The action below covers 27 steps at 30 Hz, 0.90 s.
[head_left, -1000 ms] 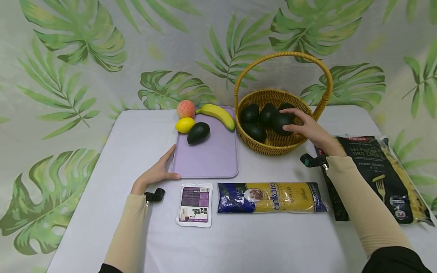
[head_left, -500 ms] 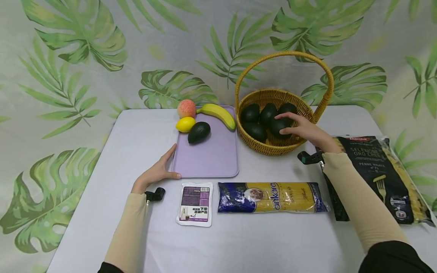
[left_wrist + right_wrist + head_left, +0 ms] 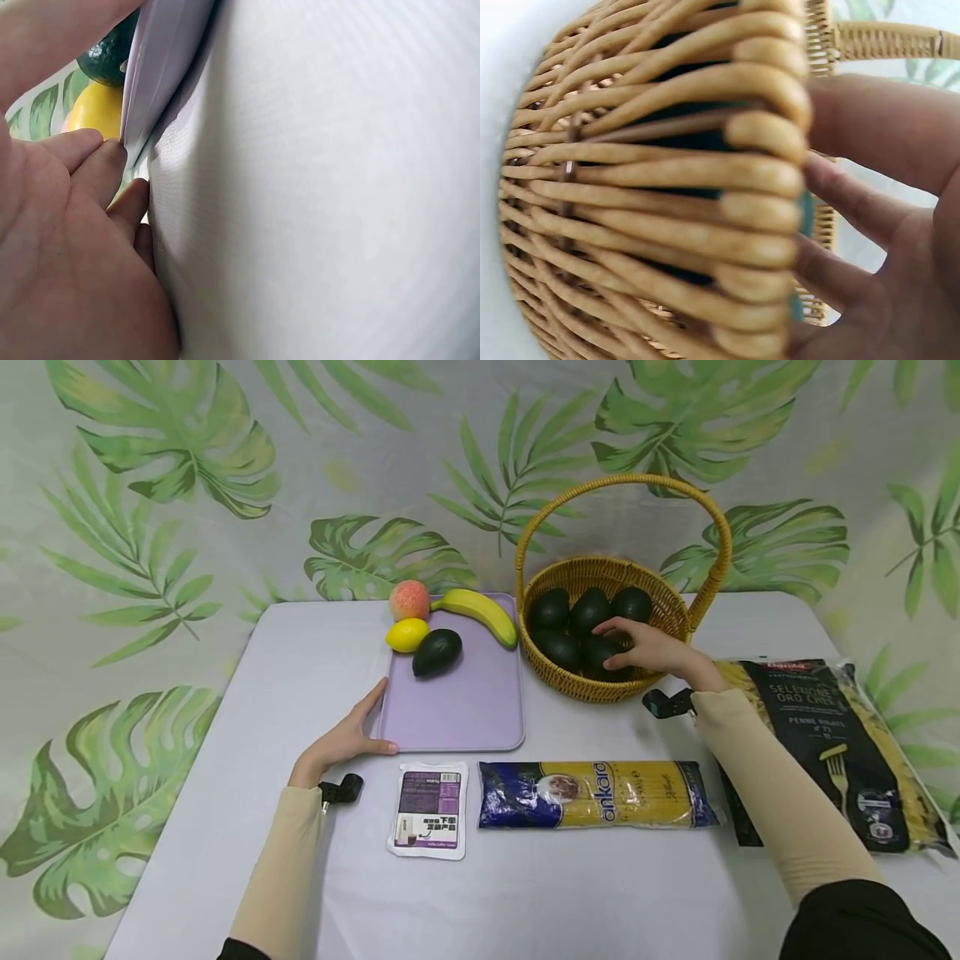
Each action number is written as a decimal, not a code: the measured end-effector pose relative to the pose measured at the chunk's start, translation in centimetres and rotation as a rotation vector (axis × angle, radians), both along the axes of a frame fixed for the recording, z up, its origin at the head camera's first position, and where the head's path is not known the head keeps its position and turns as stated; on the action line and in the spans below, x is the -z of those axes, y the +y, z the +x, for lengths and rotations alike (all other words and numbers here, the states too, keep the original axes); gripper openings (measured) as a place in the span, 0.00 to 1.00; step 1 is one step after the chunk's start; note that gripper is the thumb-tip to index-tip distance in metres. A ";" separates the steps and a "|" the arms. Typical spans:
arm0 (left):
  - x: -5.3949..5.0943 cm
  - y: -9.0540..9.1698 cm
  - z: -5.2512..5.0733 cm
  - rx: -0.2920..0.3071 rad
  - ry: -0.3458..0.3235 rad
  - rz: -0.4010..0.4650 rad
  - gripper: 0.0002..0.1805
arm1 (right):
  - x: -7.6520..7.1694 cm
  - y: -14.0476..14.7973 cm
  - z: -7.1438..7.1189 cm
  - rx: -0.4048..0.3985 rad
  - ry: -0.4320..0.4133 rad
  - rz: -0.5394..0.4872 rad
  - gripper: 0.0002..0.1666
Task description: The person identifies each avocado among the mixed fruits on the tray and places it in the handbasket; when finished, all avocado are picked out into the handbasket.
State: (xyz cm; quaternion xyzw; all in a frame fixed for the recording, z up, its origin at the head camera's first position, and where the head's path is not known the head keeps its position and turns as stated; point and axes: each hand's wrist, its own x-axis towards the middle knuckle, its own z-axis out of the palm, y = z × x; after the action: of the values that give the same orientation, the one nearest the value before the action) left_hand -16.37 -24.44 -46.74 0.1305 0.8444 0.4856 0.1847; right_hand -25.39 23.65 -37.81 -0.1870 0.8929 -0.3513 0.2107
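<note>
In the head view my right hand (image 3: pixel 654 649) reaches over the near right rim of a wicker basket (image 3: pixel 573 685) and holds a dark green avocado (image 3: pixel 597 658) between thumb and fingers. Several more avocados (image 3: pixel 550 609) lie around it inside. The right wrist view has the woven wall close up, hiding most of the held fruit. My left hand (image 3: pixel 339 743) touches the near left corner of a lilac tray (image 3: pixel 457 714), thumb at the front edge, fingers spread along the left side. On the tray's far part are a banana (image 3: pixel 480 612), a lemon (image 3: pixel 407 635), a peach (image 3: pixel 409 600) and one avocado (image 3: pixel 437 653).
A purple and white sachet (image 3: pixel 427 810) lies in front of the tray. To its right is a long ankara pasta packet (image 3: pixel 600 794). A large black penne bag (image 3: pixel 832 752) lies under the right forearm. The basket's tall handle (image 3: pixel 622 479) arches above it.
My right hand has moved left and slightly nearer with the avocado, lowering it among the others at the basket's front. The avocado behind it is now uncovered. The left hand and tray stay put.
</note>
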 end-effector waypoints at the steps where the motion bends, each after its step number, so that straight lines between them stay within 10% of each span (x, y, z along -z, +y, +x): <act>1: 0.0 0.0 0.0 0.001 0.001 0.000 0.61 | -0.1 0.1 0.0 0.008 0.007 -0.014 0.32; 10: -0.1 0.1 0.2 0.004 0.009 -0.008 0.62 | -1.9 -0.4 0.9 0.074 0.058 -0.253 0.29; 17: -0.1 0.1 0.1 0.008 0.014 -0.019 0.61 | -1.6 -4.0 1.6 -0.042 -0.039 -0.464 0.29; 27: 0.0 0.1 0.2 0.006 0.019 -0.013 0.61 | 0.1 -12.1 1.3 -0.191 -0.086 -0.440 0.34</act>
State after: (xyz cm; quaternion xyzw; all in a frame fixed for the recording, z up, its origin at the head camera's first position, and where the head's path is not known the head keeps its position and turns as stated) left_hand -16.22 -24.38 -46.74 0.1365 0.8489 0.4782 0.1792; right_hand -24.09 11.58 -37.86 -0.2969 0.7634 -0.5235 0.2347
